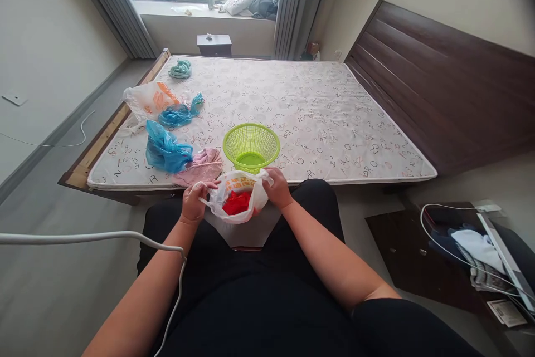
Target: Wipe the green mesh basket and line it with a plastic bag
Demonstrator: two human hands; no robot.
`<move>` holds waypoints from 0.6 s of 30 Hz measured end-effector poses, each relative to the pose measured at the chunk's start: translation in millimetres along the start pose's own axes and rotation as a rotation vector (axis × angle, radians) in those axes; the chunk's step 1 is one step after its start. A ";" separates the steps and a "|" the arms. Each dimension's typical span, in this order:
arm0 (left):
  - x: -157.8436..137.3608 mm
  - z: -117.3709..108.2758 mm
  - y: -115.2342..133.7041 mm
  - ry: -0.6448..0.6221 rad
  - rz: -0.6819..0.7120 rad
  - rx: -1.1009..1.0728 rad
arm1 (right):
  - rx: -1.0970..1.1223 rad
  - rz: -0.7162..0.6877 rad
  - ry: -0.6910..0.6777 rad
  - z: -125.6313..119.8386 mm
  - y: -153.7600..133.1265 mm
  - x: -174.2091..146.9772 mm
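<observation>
white plastic bag (pixel 240 198) holding what looks like red cloth (pixel 236 202), which my left hand (pixel 193 203) and right hand (pixel 276 188) pinch open before a green basket (pixel 251 146).

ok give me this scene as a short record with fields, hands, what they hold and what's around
left hand: left hand grips one edge of the white plastic bag
right hand: right hand grips the other edge, holding the bag open
in bag: red cloth
behind bag: green basket on the mattress
left of basket: pink cloth, blue plastic bag
</observation>
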State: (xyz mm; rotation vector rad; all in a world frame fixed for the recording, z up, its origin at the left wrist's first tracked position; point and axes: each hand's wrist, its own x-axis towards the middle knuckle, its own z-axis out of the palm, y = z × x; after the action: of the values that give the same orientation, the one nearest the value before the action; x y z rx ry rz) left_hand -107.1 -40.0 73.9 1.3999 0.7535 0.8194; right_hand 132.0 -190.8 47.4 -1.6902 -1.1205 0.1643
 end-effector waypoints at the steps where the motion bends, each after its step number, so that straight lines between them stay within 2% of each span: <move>1: -3.6 9.1 0.5 0.009 -0.005 0.019 | 0.024 -0.040 -0.062 3.4 -3.8 -3.5; 5: -14.2 38.4 -9.1 -0.020 -0.109 -0.011 | 0.035 0.035 -0.259 16.2 -16.0 -17.4; 8: -16.7 48.0 -23.2 -0.139 -0.191 -0.076 | 0.077 0.000 -0.409 25.1 -24.6 -25.1; 13: -19.0 45.2 -42.4 -0.494 -0.325 -0.045 | 0.162 0.001 -0.582 39.8 -30.6 -26.5; 16: -19.8 41.7 -45.3 -0.564 -0.312 -0.002 | 0.171 -0.020 -0.652 44.8 -25.9 -22.7; 18: -19.1 40.9 -44.5 -0.582 -0.299 0.027 | 0.141 -0.020 -0.602 45.9 -22.4 -21.5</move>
State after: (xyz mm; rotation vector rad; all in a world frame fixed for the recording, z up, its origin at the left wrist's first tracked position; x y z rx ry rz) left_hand -80.5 -77.8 30.5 1.4086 0.4981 0.1485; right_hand 79.9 -175.3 36.9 -1.5398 -1.5201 0.7604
